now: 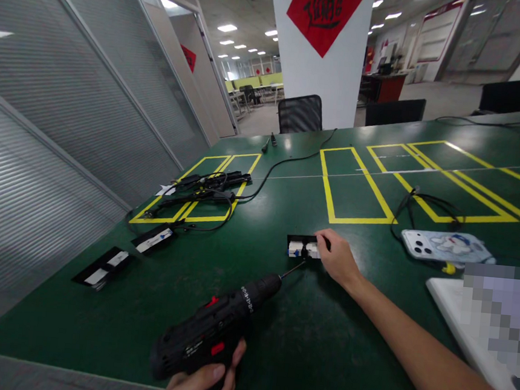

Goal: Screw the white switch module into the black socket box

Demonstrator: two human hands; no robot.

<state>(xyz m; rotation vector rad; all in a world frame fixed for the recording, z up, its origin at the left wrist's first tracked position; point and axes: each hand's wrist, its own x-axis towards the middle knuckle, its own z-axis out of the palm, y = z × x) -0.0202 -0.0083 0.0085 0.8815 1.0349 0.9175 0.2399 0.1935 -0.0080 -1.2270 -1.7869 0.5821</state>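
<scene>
A black cordless drill [212,324] points up and to the right, its handle wrapped by my left hand [202,384]. The long thin bit [293,269] reaches to the near edge of a small black panel fitted with white blocks [298,250]; whether the tip touches it, I cannot tell. The panel's right end is pinched by my right hand [335,256], which hides part of it. Two similar panels lie to the left, one nearer [103,267] and one farther [153,239].
Black cables with plugs [210,186] pile over yellow tape outlines at the left. A phone in a patterned case [446,246], a cable [436,204] and a white device [444,302] lie at the right. Beyond the green table [282,203] stands a mesh chair [300,115].
</scene>
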